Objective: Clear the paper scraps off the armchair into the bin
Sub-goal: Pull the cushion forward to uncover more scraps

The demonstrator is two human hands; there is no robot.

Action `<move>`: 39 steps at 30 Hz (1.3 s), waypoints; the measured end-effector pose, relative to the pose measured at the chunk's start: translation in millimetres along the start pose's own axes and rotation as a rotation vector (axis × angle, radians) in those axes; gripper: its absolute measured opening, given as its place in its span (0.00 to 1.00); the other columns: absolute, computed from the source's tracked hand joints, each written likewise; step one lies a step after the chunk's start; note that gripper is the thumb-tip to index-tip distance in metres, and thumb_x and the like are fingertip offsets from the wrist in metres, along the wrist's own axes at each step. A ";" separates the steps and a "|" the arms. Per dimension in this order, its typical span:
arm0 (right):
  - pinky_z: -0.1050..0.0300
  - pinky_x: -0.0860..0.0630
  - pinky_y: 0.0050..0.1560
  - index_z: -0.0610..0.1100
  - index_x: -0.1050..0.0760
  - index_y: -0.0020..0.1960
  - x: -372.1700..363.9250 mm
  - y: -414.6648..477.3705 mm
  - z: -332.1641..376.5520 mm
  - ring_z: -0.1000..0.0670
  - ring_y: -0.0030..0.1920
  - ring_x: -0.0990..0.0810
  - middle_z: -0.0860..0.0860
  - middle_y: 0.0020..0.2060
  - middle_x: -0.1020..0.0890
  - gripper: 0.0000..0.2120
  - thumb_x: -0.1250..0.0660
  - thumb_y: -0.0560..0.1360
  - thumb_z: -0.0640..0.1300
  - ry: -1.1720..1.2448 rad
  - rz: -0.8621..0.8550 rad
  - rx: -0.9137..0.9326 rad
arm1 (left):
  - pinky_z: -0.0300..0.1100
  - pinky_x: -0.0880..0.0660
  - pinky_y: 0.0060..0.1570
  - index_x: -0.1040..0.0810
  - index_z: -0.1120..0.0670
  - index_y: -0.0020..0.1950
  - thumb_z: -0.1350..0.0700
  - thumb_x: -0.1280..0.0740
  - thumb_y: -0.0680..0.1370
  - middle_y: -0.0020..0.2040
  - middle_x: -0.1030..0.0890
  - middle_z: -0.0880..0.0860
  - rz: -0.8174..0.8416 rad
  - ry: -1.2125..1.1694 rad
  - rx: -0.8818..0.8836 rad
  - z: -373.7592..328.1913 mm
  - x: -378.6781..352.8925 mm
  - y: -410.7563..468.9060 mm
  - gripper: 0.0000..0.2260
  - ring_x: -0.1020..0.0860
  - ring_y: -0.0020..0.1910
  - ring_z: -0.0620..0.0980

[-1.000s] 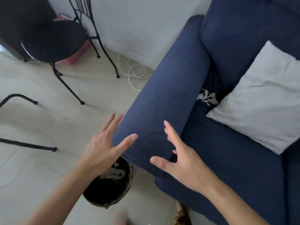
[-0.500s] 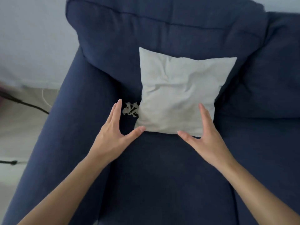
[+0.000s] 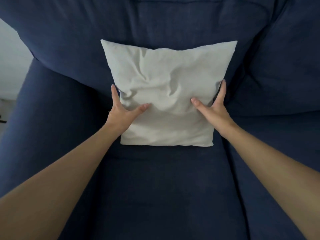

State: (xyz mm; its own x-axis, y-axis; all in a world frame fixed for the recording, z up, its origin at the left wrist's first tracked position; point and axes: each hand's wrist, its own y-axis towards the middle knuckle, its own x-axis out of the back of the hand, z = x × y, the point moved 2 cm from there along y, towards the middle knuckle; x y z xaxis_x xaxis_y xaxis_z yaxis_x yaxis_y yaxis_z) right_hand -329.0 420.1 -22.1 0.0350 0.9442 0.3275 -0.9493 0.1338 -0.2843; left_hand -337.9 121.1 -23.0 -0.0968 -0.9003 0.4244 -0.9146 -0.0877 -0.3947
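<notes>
While the left hand (image 3: pixel 121 111) and right hand (image 3: pixel 212 108) were clamped on the sides of the white cushion (image 3: pixel 166 87), thumbs pressed into its front, no paper scraps were visible on the navy armchair (image 3: pixel 155 187). Scraps could be scattered if the cushion were lifted sharply.

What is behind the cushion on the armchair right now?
Only the armchair's navy backrest shows behind the white cushion, which the left hand and right hand grip by its sides. No paper scraps are visible; any would be covered.
</notes>
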 end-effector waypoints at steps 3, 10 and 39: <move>0.67 0.37 0.63 0.56 0.67 0.81 -3.6 7.6 -4.2 0.63 0.70 0.36 0.60 0.80 0.46 0.54 0.27 0.75 0.56 0.014 0.012 0.034 | 0.52 0.31 0.68 0.57 0.33 0.75 0.32 0.23 0.59 0.75 0.37 0.40 -0.003 -0.063 -0.065 1.8 -2.1 5.0 0.56 0.32 0.71 0.47; 0.53 0.31 0.73 0.55 0.59 0.82 7.2 -3.6 7.6 0.63 0.71 0.31 0.59 0.79 0.39 0.47 0.29 0.78 0.51 -0.016 -0.004 0.128 | 0.47 0.24 0.60 0.43 0.33 0.73 0.38 0.24 0.67 0.63 0.24 0.36 -0.039 -0.070 -0.116 -13.8 3.6 -21.1 0.41 0.23 0.60 0.41; 0.52 0.31 0.48 0.75 0.58 0.75 -20.2 -222.8 -138.1 0.53 0.52 0.24 0.50 0.56 0.29 0.31 0.49 0.75 0.70 -0.435 0.104 -0.463 | 0.39 0.31 0.58 0.37 0.32 0.72 0.34 0.25 0.65 0.64 0.23 0.42 0.022 -0.096 0.427 154.0 -39.9 -226.0 0.38 0.26 0.60 0.42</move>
State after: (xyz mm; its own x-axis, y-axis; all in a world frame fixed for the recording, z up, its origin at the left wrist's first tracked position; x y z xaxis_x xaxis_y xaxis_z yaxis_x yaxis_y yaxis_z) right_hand -75.1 412.8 -89.8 -0.2724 0.7642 0.5847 -0.7045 0.2555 -0.6621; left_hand -66.9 111.1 -76.3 -0.0594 -0.9376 0.3427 -0.6661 -0.2184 -0.7131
